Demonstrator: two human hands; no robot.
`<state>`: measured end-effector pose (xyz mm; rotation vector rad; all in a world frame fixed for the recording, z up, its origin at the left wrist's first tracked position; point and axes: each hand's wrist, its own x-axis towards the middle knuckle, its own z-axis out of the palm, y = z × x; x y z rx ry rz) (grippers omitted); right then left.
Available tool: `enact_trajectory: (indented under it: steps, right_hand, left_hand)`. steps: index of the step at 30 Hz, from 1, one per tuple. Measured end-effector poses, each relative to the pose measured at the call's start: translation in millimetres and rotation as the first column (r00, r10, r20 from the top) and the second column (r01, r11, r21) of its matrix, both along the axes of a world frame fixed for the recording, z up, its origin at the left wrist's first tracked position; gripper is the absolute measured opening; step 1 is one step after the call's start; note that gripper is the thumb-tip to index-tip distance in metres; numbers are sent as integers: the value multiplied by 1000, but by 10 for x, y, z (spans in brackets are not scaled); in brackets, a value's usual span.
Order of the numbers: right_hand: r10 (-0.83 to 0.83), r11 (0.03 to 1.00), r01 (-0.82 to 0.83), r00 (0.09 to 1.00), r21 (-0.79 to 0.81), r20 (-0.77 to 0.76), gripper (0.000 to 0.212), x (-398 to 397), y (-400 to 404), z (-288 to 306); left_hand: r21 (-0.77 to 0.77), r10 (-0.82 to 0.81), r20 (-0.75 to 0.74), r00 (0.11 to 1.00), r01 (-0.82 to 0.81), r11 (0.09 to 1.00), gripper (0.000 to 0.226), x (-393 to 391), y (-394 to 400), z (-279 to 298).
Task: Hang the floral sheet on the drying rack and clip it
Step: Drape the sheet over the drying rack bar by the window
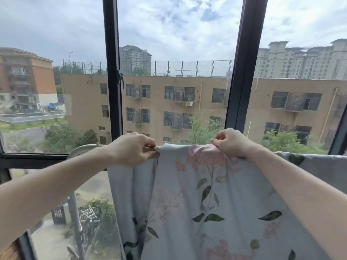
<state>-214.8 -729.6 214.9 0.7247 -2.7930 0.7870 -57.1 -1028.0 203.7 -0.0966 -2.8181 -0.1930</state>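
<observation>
Floral sheet (206, 194) already draped over rack rail (84, 147). Left hand (131, 151) pinches the sheet edge w/ possibly a clip; right hand (231, 142) grips the top fold. Clipping left.

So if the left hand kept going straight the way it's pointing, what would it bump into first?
The left hand points rightward along the rack's rail, so it would likely meet the bunched top edge of the floral sheet it is already pinching, then the right hand. Depth is hard to judge.
</observation>
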Motion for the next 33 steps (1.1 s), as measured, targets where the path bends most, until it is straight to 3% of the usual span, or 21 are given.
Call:
enact_trajectory:
  steps: [3,6,9,11,14,17,19,22,26,30,33]
  right_hand:
    - [192,967,-202,978,-155,-80,25,302,-297,-10]
    - [318,944,-318,948,-83,-21,33,499,-553,-34]
    - [313,950,-313,949,14,24,47,472,-612,-84]
    - [312,950,-310,948,-45,55,53,440,-602,-97]
    - [313,949,-302,939,-89,142,42,420,-591,-32]
    - [262,965,-252,946,-73,193,40,398,-593,39]
    - [231,969,-206,951,-133,205,39,350,-576,55]
    - [157,954,-96,967,-282,201,42,236,-520,59]
    - [119,930,-36,971,-366,206,43,106,-498,16]
    - [86,955,-13,969,-295,234,42,94,-564,21]
    - [73,989,-45,977,-144,199,39,132,-601,25]
  left_hand:
    - [34,-45,-112,993,49,998,22,-24,-71,-98]
    - [35,-95,-156,983,102,994,21,-37,-74,-124]
    - [19,-163,-215,963,171,985,23,-32,-109,-174]
    - [31,-177,-259,950,191,981,22,-24,-150,-174]
    - [13,-182,-324,929,196,980,13,-13,-144,-135]
    - [-160,-193,-340,920,146,976,22,-20,-147,-104]
    - [-193,-165,-351,922,101,976,20,-6,-247,-33]
    - [-175,-57,-415,908,-18,984,20,92,-457,188]
    - [-97,197,-474,858,-273,957,21,192,-810,563]
    - [-56,467,-328,821,-510,858,27,52,-1068,720]
    - [-83,559,-140,817,-572,816,27,-68,-1073,566]
